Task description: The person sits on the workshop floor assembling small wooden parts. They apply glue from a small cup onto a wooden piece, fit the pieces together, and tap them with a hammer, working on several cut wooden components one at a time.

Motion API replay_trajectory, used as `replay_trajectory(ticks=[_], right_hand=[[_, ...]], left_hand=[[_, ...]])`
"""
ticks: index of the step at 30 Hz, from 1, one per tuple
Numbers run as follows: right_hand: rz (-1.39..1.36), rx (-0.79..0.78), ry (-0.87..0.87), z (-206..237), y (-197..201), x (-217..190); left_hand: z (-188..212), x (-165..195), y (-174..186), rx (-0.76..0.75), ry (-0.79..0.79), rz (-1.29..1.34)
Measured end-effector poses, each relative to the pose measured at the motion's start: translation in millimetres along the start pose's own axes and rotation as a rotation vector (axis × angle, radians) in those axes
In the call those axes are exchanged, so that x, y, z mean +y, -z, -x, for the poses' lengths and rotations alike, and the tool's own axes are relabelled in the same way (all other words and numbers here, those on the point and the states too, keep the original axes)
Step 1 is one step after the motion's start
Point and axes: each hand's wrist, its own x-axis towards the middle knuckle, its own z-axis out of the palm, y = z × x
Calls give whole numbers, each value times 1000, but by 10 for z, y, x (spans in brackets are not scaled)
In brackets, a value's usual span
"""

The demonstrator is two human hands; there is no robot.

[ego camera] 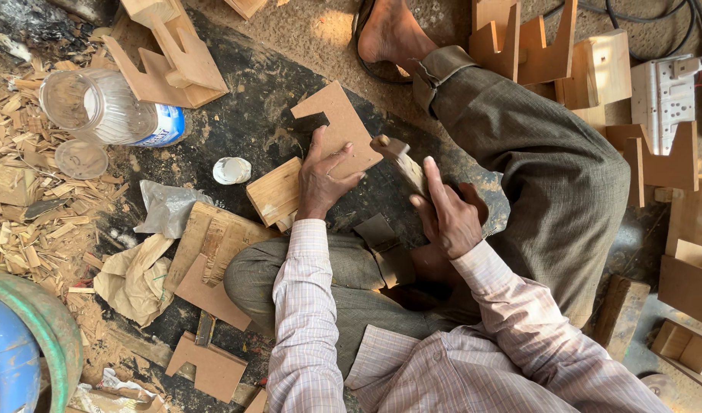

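A notched, flat brown fibreboard piece (337,126) was pressed by the spread left hand (324,177) against a pale rectangular wooden block (276,191) on the dark workshop floor (244,115). A wooden-handled hammer (400,159) was gripped in the closed right hand (449,214), its head poised just beside the board's edge. The joining step appeared to be in hand; a steady hold and a square blow seemed called for. A clear plastic jar (98,107) lay nearby.
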Motion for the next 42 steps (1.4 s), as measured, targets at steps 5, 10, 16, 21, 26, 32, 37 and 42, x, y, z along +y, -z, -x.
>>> replay_trajectory(ticks=[5,10,16,21,26,32,37,42], right_hand=[[103,-287,-80,25,-53,-33],[-4,-36,11,20,-15,-37],[-45,-130,-40,-15,22,-64],[118,54,56,-47,40,-82],[33,-206,-95,-36,37,-101],[-85,-30,-35,-44,-9,-98],[-68,-23,5,-20,-20,-87],[89,13,8,3,-59,-114]], left_hand=[[2,14,20,12,-16,51],[3,15,26,2,-3,49],[-3,32,20,-25,43,-8],[-11,46,23,-30,46,-7],[0,58,33,5,42,56],[-9,78,37,5,29,51],[-1,90,44,40,-15,20],[9,111,54,51,-30,33]])
